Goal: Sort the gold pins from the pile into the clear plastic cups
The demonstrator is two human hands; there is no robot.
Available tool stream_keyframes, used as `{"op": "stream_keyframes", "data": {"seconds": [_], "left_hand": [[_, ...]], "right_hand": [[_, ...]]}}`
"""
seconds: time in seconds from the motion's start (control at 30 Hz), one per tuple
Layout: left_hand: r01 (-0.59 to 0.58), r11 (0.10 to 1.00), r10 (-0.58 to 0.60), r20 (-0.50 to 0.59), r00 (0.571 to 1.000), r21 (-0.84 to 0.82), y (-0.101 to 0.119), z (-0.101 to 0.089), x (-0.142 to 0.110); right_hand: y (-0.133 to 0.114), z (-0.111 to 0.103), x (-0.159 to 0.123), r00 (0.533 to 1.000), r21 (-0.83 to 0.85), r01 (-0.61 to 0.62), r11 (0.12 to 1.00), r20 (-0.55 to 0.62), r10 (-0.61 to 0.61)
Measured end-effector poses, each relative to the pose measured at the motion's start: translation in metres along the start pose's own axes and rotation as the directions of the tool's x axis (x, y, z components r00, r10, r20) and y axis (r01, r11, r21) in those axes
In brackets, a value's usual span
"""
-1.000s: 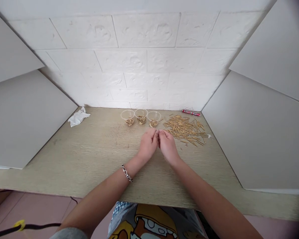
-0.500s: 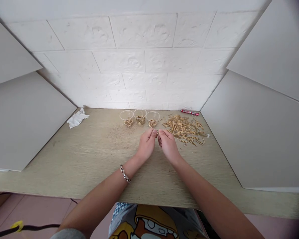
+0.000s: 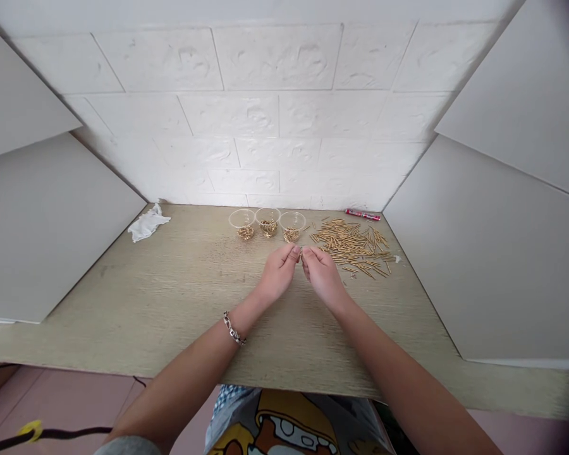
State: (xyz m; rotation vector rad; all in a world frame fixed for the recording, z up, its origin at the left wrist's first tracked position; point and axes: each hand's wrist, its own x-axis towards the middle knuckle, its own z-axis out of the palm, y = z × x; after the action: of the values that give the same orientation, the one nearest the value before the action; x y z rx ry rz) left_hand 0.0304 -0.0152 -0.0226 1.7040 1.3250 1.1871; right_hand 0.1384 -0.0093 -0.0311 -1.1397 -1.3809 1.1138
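Observation:
My left hand (image 3: pixel 280 268) and my right hand (image 3: pixel 320 268) meet above the table, thumbs and fingertips pinched close together. Between them is something small, mostly covered by the fingers, so its kind does not show. Just beyond my hands stand three clear plastic cups: a left cup (image 3: pixel 241 219), a middle cup (image 3: pixel 268 217) and a right cup (image 3: pixel 293 221). Each has small gold-coloured metal pieces at its bottom. Right of my right hand lies a spread pile of thin gold-coloured metal rods (image 3: pixel 346 243).
A crumpled white tissue (image 3: pixel 148 222) lies at the table's back left. Near the back right is a red tube-shaped packet (image 3: pixel 363 215). Pale panels wall in the left (image 3: pixel 52 227) and right (image 3: pixel 497 253) sides, with a white brick-patterned wall (image 3: pixel 246 114) behind. Tiny crumbs dot the wooden table (image 3: pixel 161 303).
Both hands keep their pinch at nearly the same spot. My left wrist with its bracelet has shifted slightly left, and the view has moved a little.

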Motion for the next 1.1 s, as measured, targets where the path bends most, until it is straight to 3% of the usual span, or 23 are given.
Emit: {"op": "stream_keyframes", "data": {"seconds": [0.53, 0.9, 1.1], "left_hand": [[-0.119, 0.967, 0.127, -0.022, 0.992, 0.227, -0.001, 0.001, 0.0], [-0.233, 0.897, 0.249, 0.007, 0.969, 0.375, -0.003, -0.001, 0.001], [-0.269, 0.888, 0.274, 0.041, 0.961, 0.374, -0.006, -0.002, 0.003]], "right_hand": [[-0.004, 0.004, -0.004, 0.997, -0.078, -0.069, 0.995, -0.026, 0.068], [-0.012, 0.008, -0.009, 0.994, -0.163, -0.049, 0.985, -0.101, 0.033], [-0.012, 0.009, -0.008, 0.995, -0.191, -0.029, 0.981, -0.101, 0.01]]}}
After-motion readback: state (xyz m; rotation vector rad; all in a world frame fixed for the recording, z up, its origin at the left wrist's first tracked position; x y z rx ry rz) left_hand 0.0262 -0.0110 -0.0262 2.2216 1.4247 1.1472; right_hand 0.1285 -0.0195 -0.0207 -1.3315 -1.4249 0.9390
